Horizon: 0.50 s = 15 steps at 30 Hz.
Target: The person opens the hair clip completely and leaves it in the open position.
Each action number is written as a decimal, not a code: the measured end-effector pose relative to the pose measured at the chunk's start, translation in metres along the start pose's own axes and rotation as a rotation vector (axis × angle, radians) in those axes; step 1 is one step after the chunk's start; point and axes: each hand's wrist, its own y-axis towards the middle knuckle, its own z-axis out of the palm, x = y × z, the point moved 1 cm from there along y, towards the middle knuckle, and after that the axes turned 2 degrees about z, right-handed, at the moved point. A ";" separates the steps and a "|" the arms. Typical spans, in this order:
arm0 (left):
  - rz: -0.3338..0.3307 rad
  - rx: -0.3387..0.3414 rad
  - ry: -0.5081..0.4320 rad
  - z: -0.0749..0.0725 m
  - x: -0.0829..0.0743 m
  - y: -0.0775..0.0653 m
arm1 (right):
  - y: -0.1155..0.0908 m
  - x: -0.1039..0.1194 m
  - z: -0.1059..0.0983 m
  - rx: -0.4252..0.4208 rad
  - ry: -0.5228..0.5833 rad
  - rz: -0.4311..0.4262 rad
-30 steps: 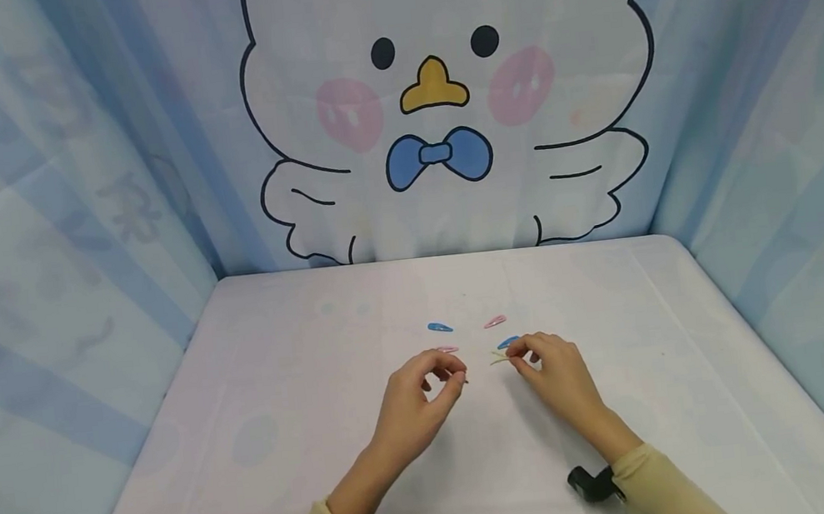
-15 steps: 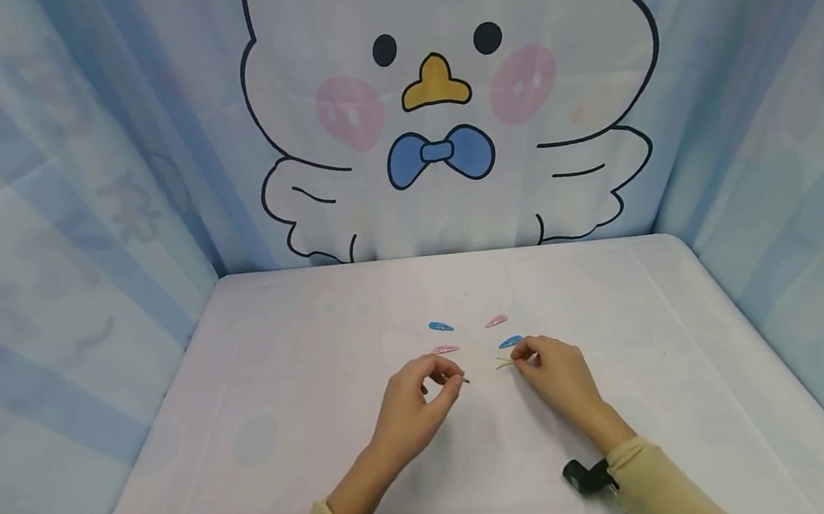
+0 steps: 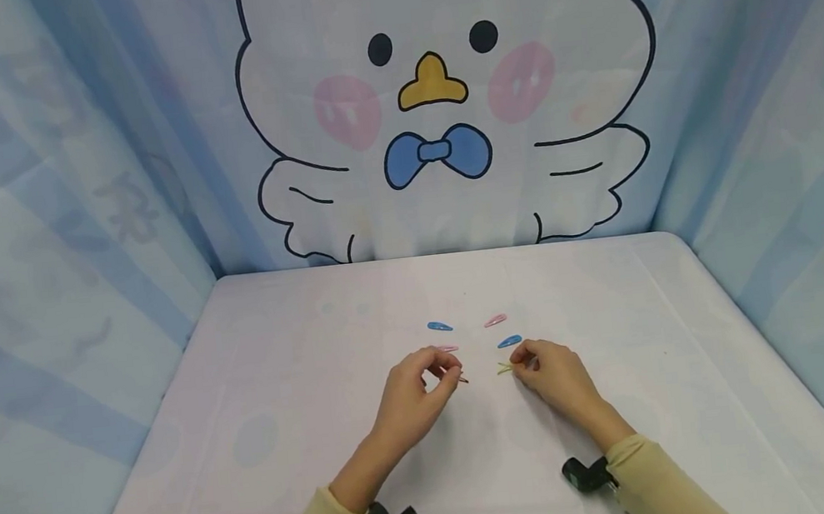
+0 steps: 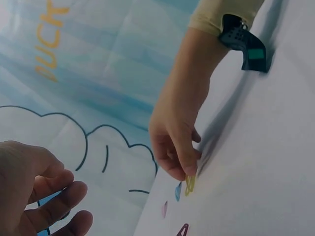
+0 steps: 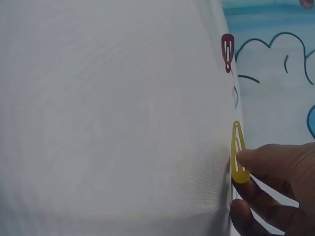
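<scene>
Between thumb and fingers my right hand (image 3: 561, 379) pinches a yellow snap hair clip (image 5: 240, 167), whose narrow end points away from the fingertips toward the middle. My left hand (image 3: 415, 395) is just beside a dark red snap hair clip (image 4: 182, 230); in the left wrist view that hand's loosely bent fingers (image 4: 71, 194) hold nothing. The dark red clip lies on the table, partly hidden by the left thumb in the head view. Beyond the hands lie a blue clip (image 3: 509, 341) on the right and a pink clip (image 3: 448, 349) on the left, partly covered by the left hand.
Farther back on the white-covered table (image 3: 275, 321) are another blue clip (image 3: 439, 326) and another pink clip (image 3: 496, 320). A curtain with a cartoon duck (image 3: 444, 203) closes off the back, and blue-white curtains (image 3: 46, 287) hang at the sides.
My right hand has come slightly toward me with the yellow clip. My left fingers have drawn back a little from the dark red clip, which they held before.
</scene>
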 end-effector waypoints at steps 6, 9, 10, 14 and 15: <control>-0.021 -0.005 0.012 0.002 0.019 0.017 | -0.002 0.001 -0.001 -0.006 -0.009 0.000; -0.045 0.004 0.021 0.005 0.028 0.025 | -0.004 0.003 -0.004 -0.011 -0.005 -0.004; -0.052 0.009 0.024 0.006 0.031 0.027 | -0.004 0.005 -0.005 -0.011 -0.006 -0.008; -0.081 0.031 0.047 0.011 0.042 0.037 | -0.009 0.013 -0.010 -0.015 -0.002 -0.018; -0.093 0.036 0.056 0.012 0.045 0.039 | -0.010 0.016 -0.012 -0.017 0.000 -0.024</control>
